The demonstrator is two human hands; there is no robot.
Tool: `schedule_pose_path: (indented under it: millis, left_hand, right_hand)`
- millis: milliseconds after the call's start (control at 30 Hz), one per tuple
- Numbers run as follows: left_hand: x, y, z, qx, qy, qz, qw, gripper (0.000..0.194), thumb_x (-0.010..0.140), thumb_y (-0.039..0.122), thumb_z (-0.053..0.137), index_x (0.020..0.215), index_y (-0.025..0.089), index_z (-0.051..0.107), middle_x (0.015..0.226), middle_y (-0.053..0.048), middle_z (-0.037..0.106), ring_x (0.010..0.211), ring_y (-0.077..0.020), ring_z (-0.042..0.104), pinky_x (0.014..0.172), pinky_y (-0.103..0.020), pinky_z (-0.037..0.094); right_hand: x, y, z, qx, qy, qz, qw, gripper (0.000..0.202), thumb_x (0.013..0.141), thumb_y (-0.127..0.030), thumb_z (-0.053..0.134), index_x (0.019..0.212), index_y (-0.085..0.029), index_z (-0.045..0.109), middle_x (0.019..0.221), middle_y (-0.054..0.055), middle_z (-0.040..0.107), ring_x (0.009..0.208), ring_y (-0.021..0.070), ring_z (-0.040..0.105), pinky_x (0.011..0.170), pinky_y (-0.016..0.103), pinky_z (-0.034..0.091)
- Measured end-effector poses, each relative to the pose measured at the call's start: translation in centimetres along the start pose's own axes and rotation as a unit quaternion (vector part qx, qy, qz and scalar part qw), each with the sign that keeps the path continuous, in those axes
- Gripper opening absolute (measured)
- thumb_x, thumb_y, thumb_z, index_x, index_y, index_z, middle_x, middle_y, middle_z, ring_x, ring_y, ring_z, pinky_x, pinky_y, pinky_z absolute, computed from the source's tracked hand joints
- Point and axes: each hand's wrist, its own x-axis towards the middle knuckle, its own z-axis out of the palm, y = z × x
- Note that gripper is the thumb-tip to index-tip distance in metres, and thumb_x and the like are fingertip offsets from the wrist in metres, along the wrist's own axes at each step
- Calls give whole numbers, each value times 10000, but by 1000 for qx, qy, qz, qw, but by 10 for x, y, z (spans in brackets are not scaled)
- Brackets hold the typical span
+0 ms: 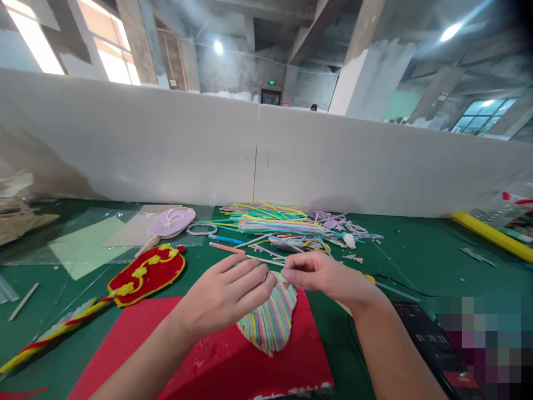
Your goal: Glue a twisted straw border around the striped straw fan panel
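A leaf-shaped piece of pastel pipe cleaners (272,319), striped in pink, yellow, green and blue, is tilted above a red board (208,361). My left hand (233,289) is closed at its upper left side, palm down, with the fingertips partly hidden. At its upper tip, my right hand (308,272) is closed in a pinch, thumb against curled fingers. Whatever small end lies between those fingertips is hard to make out. Both hands are close together, and the piece's top edge is partly covered by them.
Behind the hands lies a pile of coloured pipe cleaners (278,222) with cut bits. On the left are a red fan-shaped piece with yellow flowers (145,275) and a lilac one (171,222). A phone (433,339) showing a timer is at right. A white partition (187,150) stands behind.
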Motion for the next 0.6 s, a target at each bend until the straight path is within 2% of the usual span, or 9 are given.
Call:
schedule_pose_path:
  millis: [133, 300, 400, 500, 600]
  left_hand:
    - [1, 0, 1, -11, -22, -4, 1000, 205, 968, 126, 374, 955, 134, 579, 839, -30, 683, 829, -158, 618, 771, -296, 462]
    - [-1, 0, 1, -40, -41, -14, 998, 208, 972, 141, 361, 942, 130, 567, 824, -37, 661, 779, -161, 584, 717, -297, 424]
    - [-1, 1, 2, -96, -53, -66, 992, 218, 975, 162, 355, 891, 146, 556, 757, -24, 623, 694, -140, 537, 657, -272, 394]
    - [2, 4, 2, -160, -32, -139, 977, 219, 948, 137, 387, 784, 162, 529, 662, 2, 554, 622, -121, 472, 584, -235, 358]
    - [7, 10, 2, -243, -17, -235, 941, 233, 900, 112, 409, 689, 172, 486, 608, 24, 484, 571, -100, 431, 521, -200, 327]
  right_hand:
    - [2, 1, -1, 4, 9, -2, 1000, 377, 711, -519, 717, 740, -154, 629, 662, -38, 493, 637, 92, 408, 610, 239, 336]
    - [4, 2, 1, -10, 21, -24, 999, 326, 736, -475, 713, 742, -162, 623, 667, -37, 502, 630, 91, 420, 601, 239, 353]
    - [3, 0, 5, -48, 67, -65, 994, 292, 766, -448, 694, 738, -169, 616, 696, -30, 505, 643, 95, 430, 594, 238, 357]
    - [1, -3, 9, -96, 111, -124, 981, 249, 823, -410, 647, 737, -179, 613, 742, -20, 513, 691, 103, 457, 614, 234, 370]
    - [-3, -7, 13, -147, 133, -173, 965, 202, 867, -352, 609, 748, -189, 603, 752, -16, 520, 722, 108, 480, 623, 226, 381]
